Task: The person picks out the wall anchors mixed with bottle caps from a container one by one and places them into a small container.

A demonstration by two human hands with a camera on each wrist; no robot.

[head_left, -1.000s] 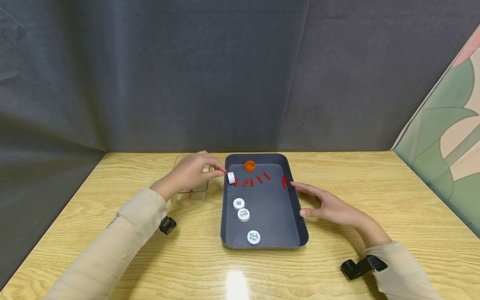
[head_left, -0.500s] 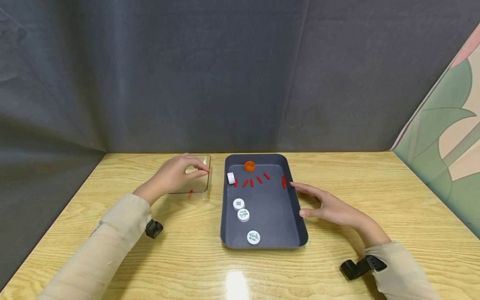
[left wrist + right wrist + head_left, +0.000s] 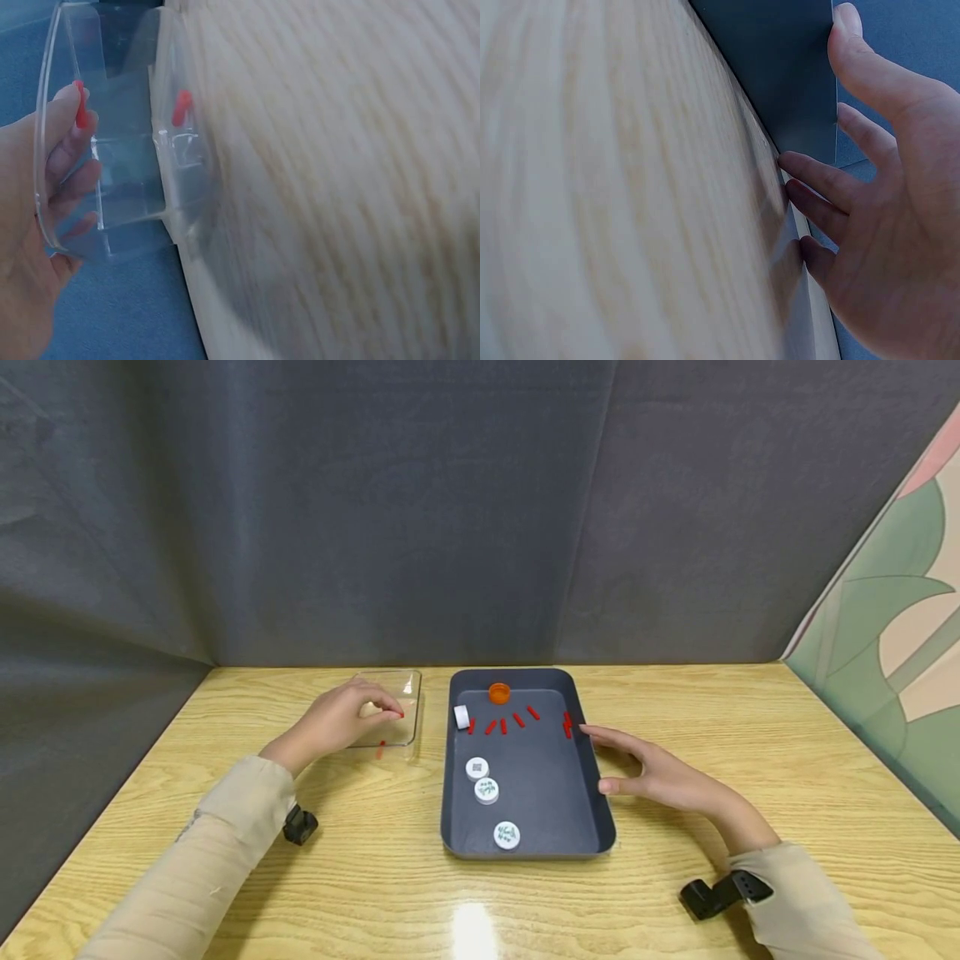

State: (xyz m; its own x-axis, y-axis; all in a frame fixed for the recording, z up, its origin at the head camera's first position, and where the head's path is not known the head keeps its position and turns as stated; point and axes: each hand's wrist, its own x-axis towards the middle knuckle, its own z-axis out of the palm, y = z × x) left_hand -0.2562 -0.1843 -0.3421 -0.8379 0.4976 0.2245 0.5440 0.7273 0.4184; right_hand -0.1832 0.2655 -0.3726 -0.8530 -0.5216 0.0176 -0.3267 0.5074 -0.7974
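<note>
My left hand [image 3: 337,718] pinches a small red stick [image 3: 401,715] between thumb and forefinger at the mouth of a clear plastic box [image 3: 417,685]. Through the box's wall, the left wrist view shows the pinched fingertips and a second red stick [image 3: 181,108] low in the box. A dark grey tray [image 3: 540,802] lies to the right. My right hand [image 3: 660,772] rests against the tray's right side, thumb and fingers spread and relaxed. Across the tray's upper half lie several more red sticks [image 3: 519,720].
An orange cap [image 3: 499,693] sits at the tray's far end. One white cap [image 3: 462,717] leans on the tray's left wall, and three flat white caps [image 3: 487,790] lie nearer me. Behind the wooden table [image 3: 712,710] hangs a dark cloth [image 3: 420,518].
My left hand has moved left from the tray's left edge, carrying the red stick, and lowered it to the clear box. The right hand and the tray have stayed put.
</note>
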